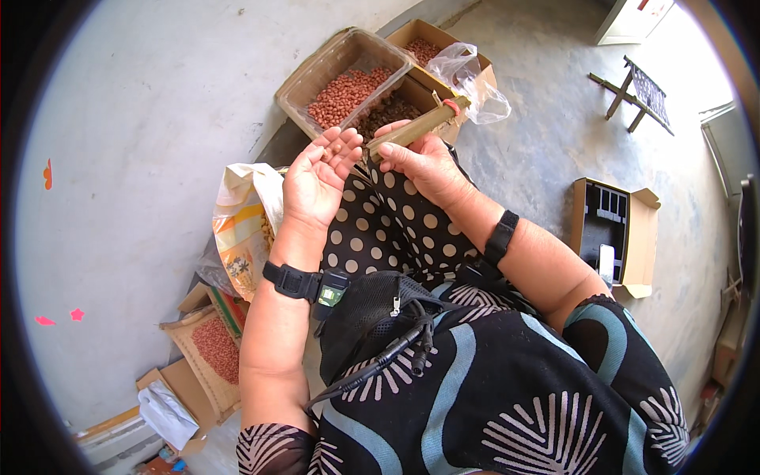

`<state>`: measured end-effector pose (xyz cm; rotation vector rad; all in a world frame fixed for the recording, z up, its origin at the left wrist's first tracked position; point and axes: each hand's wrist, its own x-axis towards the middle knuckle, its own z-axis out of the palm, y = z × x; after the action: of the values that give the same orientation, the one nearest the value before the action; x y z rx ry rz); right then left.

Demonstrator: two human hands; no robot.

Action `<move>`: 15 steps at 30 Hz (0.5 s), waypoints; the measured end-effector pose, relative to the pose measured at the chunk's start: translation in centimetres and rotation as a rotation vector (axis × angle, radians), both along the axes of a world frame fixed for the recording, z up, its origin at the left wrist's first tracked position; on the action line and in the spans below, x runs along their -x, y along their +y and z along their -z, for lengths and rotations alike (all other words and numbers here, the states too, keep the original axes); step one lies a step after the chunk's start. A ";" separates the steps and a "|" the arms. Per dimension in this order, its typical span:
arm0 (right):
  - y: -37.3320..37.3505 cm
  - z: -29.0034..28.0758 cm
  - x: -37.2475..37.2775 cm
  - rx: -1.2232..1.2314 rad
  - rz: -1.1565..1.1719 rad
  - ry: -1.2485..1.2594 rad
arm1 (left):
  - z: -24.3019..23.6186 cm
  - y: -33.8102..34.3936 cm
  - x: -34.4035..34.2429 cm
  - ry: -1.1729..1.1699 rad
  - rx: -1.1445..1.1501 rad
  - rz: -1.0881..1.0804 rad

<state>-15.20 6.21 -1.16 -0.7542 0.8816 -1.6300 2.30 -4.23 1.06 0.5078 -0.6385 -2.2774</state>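
Note:
My left hand [317, 186] is turned palm up, its fingers loosely cupped around a few small peanuts [331, 152]. Beside it, my right hand [423, 162] grips a split bamboo stick [423, 127], with the thumb along its near side. A red band [452, 107] is wrapped near the stick's far end. The near end of the bamboo points toward my left fingertips. Just beyond my hands is a clear plastic bin [297, 99] with a heap of reddish shelled peanuts [348, 95]. Brown pieces [389, 112] lie in the compartment next to it, partly hidden by the bamboo.
A cardboard box [405, 33] with more peanuts and a clear plastic bag [467, 71] stands behind. At my left are an open patterned sack [237, 229] and a woven bag of peanuts [214, 348]. An open box [625, 237] and a folding stool [645, 91] are on the right.

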 end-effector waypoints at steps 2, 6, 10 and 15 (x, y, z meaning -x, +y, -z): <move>-0.1 0.1 0.1 0.008 -0.003 -0.002 | -0.1 0.0 0.0 0.038 -0.008 0.016; 0.0 -0.1 0.1 -0.003 -0.001 -0.002 | -0.3 0.0 0.1 0.076 -0.053 0.036; 0.0 -0.1 0.1 -0.007 -0.001 -0.013 | -0.8 0.1 0.2 0.092 -0.057 0.071; -0.1 -0.2 0.2 -0.006 -0.002 -0.002 | -0.7 0.2 0.5 -0.038 0.002 0.003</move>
<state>-15.39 6.11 -0.96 -0.7484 0.8841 -1.6257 1.80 -4.06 1.79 0.5502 -0.6602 -2.2746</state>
